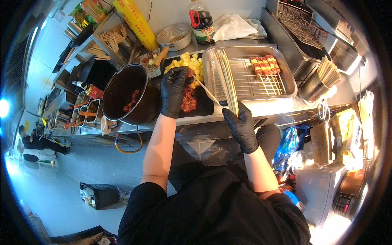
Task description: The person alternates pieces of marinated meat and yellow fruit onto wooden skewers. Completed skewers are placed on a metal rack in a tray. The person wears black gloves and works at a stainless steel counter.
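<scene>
My left hand (174, 88), in a black glove, pinches a red meat cube (190, 73) over a dark cutting board (205, 107). A single bamboo skewer (208, 91) runs from that cube down to the fingers of my right hand (242, 124), also gloved. The same right hand grips a thick bundle of bamboo skewers (227, 81) standing upward. Yellow chunks (193, 63) lie on the board behind my left hand, with red meat cubes (188, 102) in front of them. Several finished skewers (265, 65) of red and yellow pieces rest on the rack of a steel tray (249, 96).
Left of the board stands a dark pot (122, 82) with meat cubes inside. Behind are a dented metal pan (174, 35), a dark sauce bottle (202, 26) and a white cloth (232, 27). At right, a steel cup (312, 88) holds skewers beside scissors (323, 111).
</scene>
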A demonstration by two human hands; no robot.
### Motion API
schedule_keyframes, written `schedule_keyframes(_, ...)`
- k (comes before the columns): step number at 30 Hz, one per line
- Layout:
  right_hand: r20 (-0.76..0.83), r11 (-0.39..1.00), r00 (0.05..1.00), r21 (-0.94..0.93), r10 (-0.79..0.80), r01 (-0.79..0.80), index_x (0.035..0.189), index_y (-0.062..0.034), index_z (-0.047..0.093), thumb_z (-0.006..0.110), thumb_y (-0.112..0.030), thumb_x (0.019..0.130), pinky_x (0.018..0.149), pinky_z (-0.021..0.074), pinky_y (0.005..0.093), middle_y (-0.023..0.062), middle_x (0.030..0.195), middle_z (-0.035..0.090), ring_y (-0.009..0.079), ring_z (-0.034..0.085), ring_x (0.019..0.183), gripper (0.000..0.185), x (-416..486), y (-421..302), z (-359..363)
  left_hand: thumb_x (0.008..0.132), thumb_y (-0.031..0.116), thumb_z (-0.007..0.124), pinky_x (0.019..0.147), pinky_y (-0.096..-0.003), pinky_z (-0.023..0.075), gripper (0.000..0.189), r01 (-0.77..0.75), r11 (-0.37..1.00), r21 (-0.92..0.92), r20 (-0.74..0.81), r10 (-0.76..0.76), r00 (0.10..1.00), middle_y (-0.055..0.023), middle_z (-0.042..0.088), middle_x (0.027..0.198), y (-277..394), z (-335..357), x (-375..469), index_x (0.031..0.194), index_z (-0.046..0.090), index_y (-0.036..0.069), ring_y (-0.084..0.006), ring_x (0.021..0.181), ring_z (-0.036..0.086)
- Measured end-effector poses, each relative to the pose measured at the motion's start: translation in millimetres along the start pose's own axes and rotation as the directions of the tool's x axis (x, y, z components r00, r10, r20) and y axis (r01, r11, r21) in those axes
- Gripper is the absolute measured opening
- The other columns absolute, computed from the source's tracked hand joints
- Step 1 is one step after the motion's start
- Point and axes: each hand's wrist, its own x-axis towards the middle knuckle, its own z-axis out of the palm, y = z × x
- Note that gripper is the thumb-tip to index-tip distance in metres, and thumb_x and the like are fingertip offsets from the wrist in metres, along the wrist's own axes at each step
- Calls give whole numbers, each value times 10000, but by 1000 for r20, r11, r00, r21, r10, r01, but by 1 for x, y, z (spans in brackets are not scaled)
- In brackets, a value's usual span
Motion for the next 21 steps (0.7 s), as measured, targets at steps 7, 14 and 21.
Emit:
schedule_keyframes(7,-12,992,997,97,-79,80,1165,-27,680,645,-32,956,528,370,190,-60,706,546,25,456,586,212,-2,-1,8,987,68,632,829,-275,535,142,-173,967,189,66,163,984,-70,731,1000,1,-2,-1,1085,708,0,-131,897,667)
schedule_keyframes(14,-40,988,995,120,-93,97,1169,-28,677,631,-20,956,541,377,194,-60,709,543,25,456,595,219,-3,4,13,986,70,628,824,-285,539,152,-239,948,210,96,223,970,-86,739,989,-7,-3,1,1090,712,-2,-136,888,675)
schedule_keyframes(21,-43,983,996,164,-73,80,1173,-24,677,620,-19,959,543,367,195,-60,715,538,27,446,597,222,-4,4,19,973,70,646,804,-294,550,160,-386,874,295,162,352,922,-103,748,963,-8,-6,2,1095,718,-6,-147,876,696)
